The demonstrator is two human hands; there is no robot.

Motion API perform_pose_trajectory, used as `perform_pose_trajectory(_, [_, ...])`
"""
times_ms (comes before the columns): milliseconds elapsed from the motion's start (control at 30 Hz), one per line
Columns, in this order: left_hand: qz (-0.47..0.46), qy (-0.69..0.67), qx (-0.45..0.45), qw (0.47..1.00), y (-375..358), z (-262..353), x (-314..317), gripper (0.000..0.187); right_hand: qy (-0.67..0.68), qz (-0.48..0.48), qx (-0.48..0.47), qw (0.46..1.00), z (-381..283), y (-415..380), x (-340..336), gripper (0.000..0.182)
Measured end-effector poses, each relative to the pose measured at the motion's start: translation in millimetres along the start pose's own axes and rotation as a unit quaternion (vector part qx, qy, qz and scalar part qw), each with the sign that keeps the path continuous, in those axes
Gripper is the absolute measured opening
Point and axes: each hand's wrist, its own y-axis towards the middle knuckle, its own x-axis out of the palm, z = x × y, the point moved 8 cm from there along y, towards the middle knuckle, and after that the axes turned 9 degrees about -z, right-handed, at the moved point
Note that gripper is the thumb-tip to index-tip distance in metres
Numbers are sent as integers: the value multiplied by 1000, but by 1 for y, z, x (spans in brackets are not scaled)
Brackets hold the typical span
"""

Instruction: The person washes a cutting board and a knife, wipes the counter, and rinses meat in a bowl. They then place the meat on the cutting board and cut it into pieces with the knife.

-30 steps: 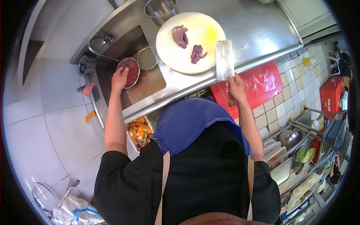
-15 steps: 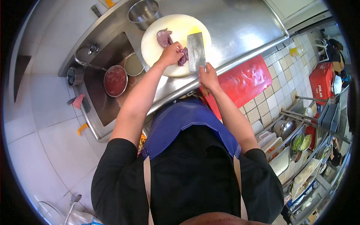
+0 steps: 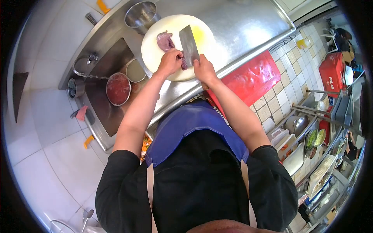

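Note:
On a round white cutting board (image 3: 153, 58) lies a dark red piece of meat (image 3: 164, 41), and a smaller dark piece (image 3: 184, 64) is beside the blade. My left hand (image 3: 169, 62) is closed at the smaller piece, its fingertips pressing on it. A wide cleaver (image 3: 189, 45) is in my right hand (image 3: 203, 69), which wraps round its handle near the board's front edge. The blade stands tilted just right of my left fingertips, against or very near the smaller piece.
A steel pot (image 3: 141, 17) stands behind the board. Left, the sink (image 3: 101, 105) holds a bowl of red liquid (image 3: 118, 89) and a bowl of cloudy liquid (image 3: 135, 70), with water running from the tap. A red tray (image 3: 250, 79) is beyond the counter edge; racks stand right.
The cleaver has moved left to my left fingertips and its blade has tilted more on edge. My left hand has stayed at the smaller piece. The whole view has shifted slightly.

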Motion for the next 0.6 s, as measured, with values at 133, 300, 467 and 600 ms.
perform_pose_trajectory(133, [-4, 11, 30, 999, -2, 2, 0, 17, -53, -18, 2, 998, -3, -5, 8, 30])
perform_pose_trajectory(300, [-12, 5, 31, 999, 0, 1, 0, 16, -75, -53, 34, 995, -4, -26, 10, 27])
perform_pose_trajectory(467, [-8, -18, 34, 999, -1, -5, 1, 17, -72, -86, 53, 992, 0, -57, 8, 27])
perform_pose_trajectory(600, [1, -30, 34, 999, -4, -7, 0, 17, -78, -115, 60, 989, 14, -81, 6, 28])
